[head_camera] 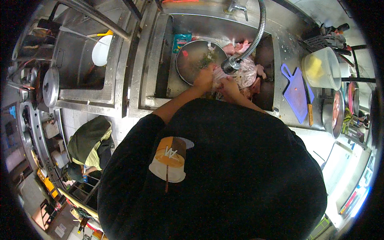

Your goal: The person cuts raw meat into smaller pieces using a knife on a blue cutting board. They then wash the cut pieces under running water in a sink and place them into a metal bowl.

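Over the right rim of a round metal pot [193,64] of cloudy water, my left hand [205,78] grips the gathered part of a clear plastic bag [247,73]. Dark green bits float in that water. My right hand [230,89] holds the same bag closer to its full end. What the bag contains is blurred, but looks pale pink. Raw meat pieces [255,86] lie around it in the steel sink [172,91]. A flexible hose's spray head [230,65] hangs just above my hands, partly covering the bag. Behind the pot is a teal packet [181,40].
On the right counter lie a purple cutting board [294,96] and a wooden-handled knife [310,114], beside a clear tub [331,67] and a metal bowl [328,118] with meat. Leftward, another sink [75,72] holds a white bowl [100,52]; a person [90,141] bends nearby.
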Tool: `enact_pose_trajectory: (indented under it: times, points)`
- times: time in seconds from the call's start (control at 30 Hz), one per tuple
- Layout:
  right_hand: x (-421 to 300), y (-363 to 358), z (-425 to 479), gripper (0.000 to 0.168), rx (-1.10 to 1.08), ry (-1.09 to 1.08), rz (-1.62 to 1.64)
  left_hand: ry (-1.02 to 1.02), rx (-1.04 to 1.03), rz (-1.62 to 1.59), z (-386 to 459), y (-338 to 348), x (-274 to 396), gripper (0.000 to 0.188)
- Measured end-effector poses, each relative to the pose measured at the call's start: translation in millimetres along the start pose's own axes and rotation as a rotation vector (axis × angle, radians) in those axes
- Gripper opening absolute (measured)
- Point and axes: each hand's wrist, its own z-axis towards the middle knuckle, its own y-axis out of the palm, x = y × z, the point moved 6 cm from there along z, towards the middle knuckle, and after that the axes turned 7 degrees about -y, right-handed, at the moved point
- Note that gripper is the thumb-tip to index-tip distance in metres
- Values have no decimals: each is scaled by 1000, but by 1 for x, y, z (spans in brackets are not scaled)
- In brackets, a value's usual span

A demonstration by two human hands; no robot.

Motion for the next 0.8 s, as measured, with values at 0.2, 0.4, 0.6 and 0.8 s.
enact_pose_trajectory:
  times: [0.2,0.4,0.6,0.8]
  points:
    - [-40,-3,-10,6,179,301,389,-75,-33,-39,5,6,-7,28]
    - [-20,-6,-5,8,240,256,350,-172,122,-108,9,-2,-11,25]
    - [-4,-17,-11,18,327,282,260,-494,257,-1463,35,80,-72,21]
    - [-66,-40,-49,23,464,474,560,-100,130,-929,53,27,-107,23]
